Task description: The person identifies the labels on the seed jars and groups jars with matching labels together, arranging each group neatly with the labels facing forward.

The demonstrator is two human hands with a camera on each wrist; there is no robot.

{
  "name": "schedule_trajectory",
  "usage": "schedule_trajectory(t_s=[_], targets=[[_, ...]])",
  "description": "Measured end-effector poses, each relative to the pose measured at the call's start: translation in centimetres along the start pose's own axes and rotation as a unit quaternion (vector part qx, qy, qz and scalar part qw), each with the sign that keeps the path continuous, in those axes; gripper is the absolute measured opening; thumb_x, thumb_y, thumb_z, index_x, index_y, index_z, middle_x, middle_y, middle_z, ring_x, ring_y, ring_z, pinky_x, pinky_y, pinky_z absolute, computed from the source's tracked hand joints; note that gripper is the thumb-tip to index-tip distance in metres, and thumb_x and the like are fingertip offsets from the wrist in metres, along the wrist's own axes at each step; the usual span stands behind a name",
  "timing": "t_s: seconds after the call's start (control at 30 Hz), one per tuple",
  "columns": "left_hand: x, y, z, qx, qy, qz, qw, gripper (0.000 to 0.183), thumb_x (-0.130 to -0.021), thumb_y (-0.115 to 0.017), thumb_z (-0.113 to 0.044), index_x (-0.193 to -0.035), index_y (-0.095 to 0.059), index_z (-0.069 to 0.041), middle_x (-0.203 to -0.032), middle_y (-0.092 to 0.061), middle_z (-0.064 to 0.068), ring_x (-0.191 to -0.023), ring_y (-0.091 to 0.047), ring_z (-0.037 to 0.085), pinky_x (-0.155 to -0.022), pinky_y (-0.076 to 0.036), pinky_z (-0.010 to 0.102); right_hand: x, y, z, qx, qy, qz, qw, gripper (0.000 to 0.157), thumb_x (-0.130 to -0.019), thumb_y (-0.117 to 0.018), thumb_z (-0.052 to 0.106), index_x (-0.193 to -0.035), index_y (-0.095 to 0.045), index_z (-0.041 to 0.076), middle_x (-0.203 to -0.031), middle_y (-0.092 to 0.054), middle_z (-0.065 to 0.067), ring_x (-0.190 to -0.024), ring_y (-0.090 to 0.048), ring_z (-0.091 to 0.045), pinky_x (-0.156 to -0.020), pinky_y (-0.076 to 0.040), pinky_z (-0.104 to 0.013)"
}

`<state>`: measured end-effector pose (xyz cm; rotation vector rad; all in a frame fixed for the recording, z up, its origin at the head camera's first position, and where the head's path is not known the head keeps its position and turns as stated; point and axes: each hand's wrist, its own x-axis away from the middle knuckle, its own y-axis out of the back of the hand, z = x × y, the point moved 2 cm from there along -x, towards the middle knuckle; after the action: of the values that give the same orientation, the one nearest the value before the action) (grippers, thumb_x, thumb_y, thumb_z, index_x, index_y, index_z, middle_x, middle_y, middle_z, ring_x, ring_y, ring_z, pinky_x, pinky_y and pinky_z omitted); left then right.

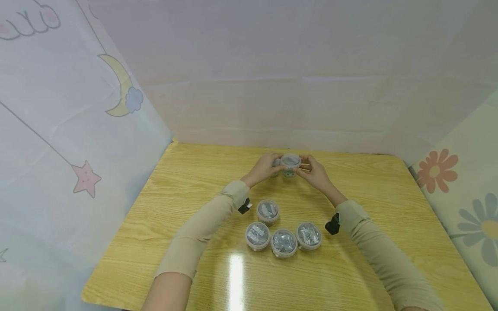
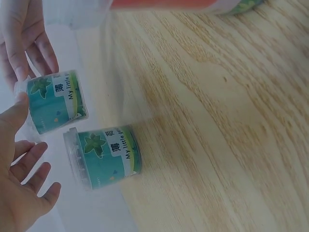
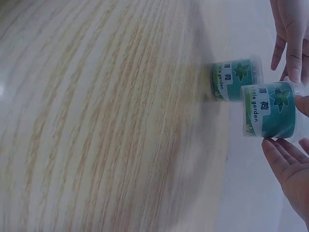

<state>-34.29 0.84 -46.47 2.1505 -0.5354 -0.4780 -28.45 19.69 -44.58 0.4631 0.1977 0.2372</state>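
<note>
Near the table's back edge, my left hand (image 1: 266, 167) and right hand (image 1: 314, 173) hold a small lidded plastic tub (image 1: 290, 161) from opposite sides. Its teal "My little garden" label with a leaf picture shows in the left wrist view. My left thumb (image 2: 17, 112) lies at the lid rim. In the right wrist view, the right fingers (image 3: 277, 150) touch the tub's side and the thumb is by its lid. A matching tub (image 2: 111, 157) stands on the table just left of the held one, partly hidden by it in the head view.
Several more lidded tubs stand in a cluster nearer me, among them the back one (image 1: 268, 211), the left one (image 1: 257, 236) and the right one (image 1: 309, 236). A red-labelled tub (image 2: 164, 4) crosses the top of the left wrist view. Printed sheets (image 1: 272, 108) rise behind the wooden table (image 1: 186, 181).
</note>
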Motion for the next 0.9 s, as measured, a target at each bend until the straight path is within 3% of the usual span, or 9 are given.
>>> schedule_trajectory(t_s=[0.43,0.73,0.9], targets=[[-0.8,-1.0,0.1,-0.074,-0.014,0.017,0.9970,0.064,-0.089,-0.056,-0.046,-0.140,-0.042,-0.010,-0.133,-0.051,0.007,-0.124,-0.042,0.021,-0.105,-0.037,0.037,-0.1,0.1,-1.0,0.016,-0.001,0.005,1.000,0.061,-0.090,-0.061,0.009,-0.141,-0.030,-0.005,-0.132,-0.041,-0.031,-0.119,-0.045,-0.048,-0.093,-0.046,-0.052],[-1.3,-1.6,0.3,-0.121,-0.037,0.030,0.9914,0.063,-0.090,-0.054,-0.045,-0.140,-0.041,-0.009,-0.132,-0.052,0.006,-0.123,-0.043,0.021,-0.105,-0.037,0.036,-1.3,0.0,-5.2,0.029,-0.010,0.001,1.000,0.066,-0.089,-0.063,0.023,-0.143,-0.031,0.004,-0.133,-0.042,-0.026,-0.120,-0.046,-0.043,-0.095,-0.046,-0.048],[-1.6,-2.0,0.4,-0.143,-0.035,0.038,0.9883,0.064,-0.090,-0.053,-0.047,-0.140,-0.041,-0.010,-0.133,-0.051,0.006,-0.125,-0.042,0.022,-0.104,-0.038,0.041,-1.4,0.1,-5.9,0.041,-0.005,-0.003,0.999,0.067,-0.088,-0.064,0.026,-0.142,-0.031,0.004,-0.132,-0.042,-0.025,-0.118,-0.048,-0.043,-0.094,-0.046,-0.048]])
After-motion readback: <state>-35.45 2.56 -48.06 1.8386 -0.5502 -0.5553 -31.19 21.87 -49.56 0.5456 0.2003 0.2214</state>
